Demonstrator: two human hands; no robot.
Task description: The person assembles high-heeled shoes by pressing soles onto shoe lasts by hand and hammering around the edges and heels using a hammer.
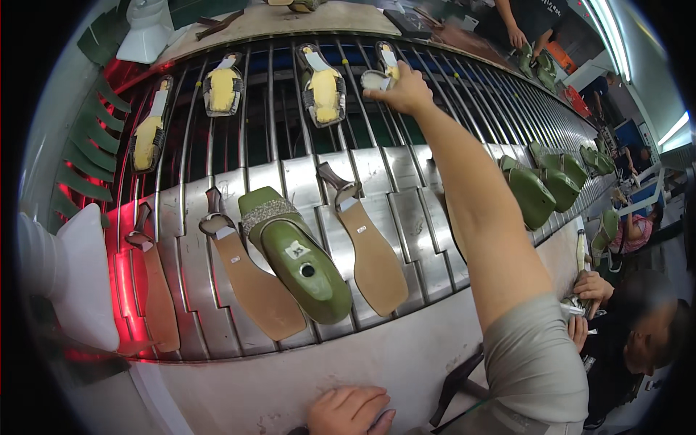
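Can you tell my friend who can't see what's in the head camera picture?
A person's right hand reaches across a metal conveyor, its fingers at a yellow-backed shoe part. Nearer, a green shoe with a sparkly band lies among brown soles; the left hand is at the lower edge.

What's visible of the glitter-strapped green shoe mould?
The green shoe mould looks like smooth plastic, white label and dark round hole facing up. A glittery strap crosses near its squared far end. It lies on the metal conveyor between tan soles, far end angled left; left hand and right hand are off it.
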